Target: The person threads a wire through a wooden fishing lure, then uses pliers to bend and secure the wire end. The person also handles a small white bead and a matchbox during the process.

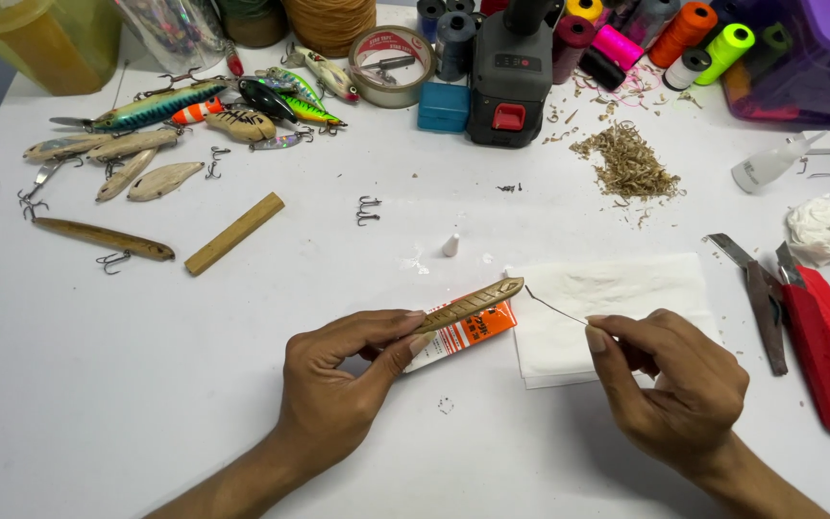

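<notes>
My left hand (343, 380) pinches a carved wooden fish-shaped lure body (473, 303) by its tail, holding it level with the head pointing right. An orange and white glue tube (463, 336) lies under that hand and the lure. My right hand (674, 384) grips a thin metal wire (554, 309) between thumb and forefinger, with the wire's far tip close to the lure's head. Both hands hover over a white table (146, 404), beside a folded white paper towel (617, 298).
Painted and bare wooden lures (156, 106) and treble hooks (367, 210) lie at the back left, with a wooden stick (234, 234). Thread spools (684, 34), a tape roll (393, 62) and a cordless tool (511, 77) stand at the back. Wood shavings (626, 163), red-handled pliers (818, 336) and a small white cap (451, 244) are nearby.
</notes>
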